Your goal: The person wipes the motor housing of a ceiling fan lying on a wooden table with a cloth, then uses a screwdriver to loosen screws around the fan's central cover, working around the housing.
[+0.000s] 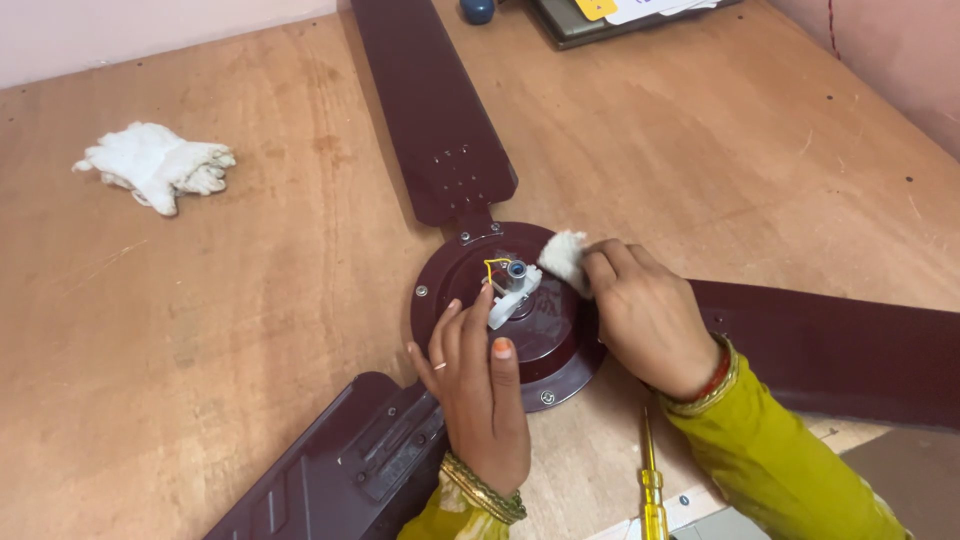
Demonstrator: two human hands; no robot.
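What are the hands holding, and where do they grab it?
The right hand pinches a small white cloth by its edge. The left hand holds nothing, only touching the fan.

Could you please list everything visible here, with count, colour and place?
fan motor housing: one, maroon, table centre
fan blades: three, maroon, spreading from the housing to the top, right and lower left
connector: one, white, with a yellow wire, at the hub
small cloth: one, white, on the housing rim
crumpled cloth: one, white, far left
screwdriver: one, yellow, bottom edge
tray: one, dark, top edge
round object: one, blue, top edge
table: one, brown wood
left hand: fingers resting on the housing beside the connector
right hand: fingers pinching the small cloth
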